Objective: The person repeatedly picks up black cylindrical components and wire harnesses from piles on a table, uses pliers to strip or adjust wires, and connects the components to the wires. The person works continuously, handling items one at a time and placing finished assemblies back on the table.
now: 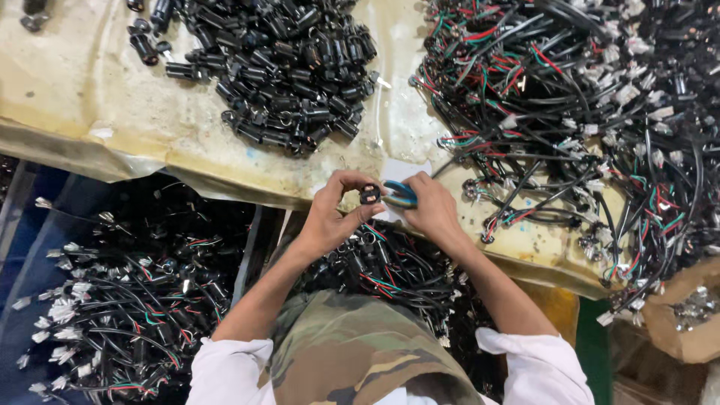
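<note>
My left hand (330, 217) pinches a small black cylindrical connector (370, 195) between thumb and fingers, just below the table's front edge. Against it, my right hand (431, 208) grips a tool with blue handles (401, 193), its tip at the connector. Both hands meet above a bundle of black cables with red and green wires (390, 274) lying in my lap. A camouflage garment and white sleeves show at the bottom.
A pile of black connectors (281, 67) lies on the worn yellowish table (90, 97). A large tangle of wired cables with white plugs (585, 112) covers the right. More cable assemblies (127, 300) fill a bin at lower left. A cardboard box (686, 315) sits right.
</note>
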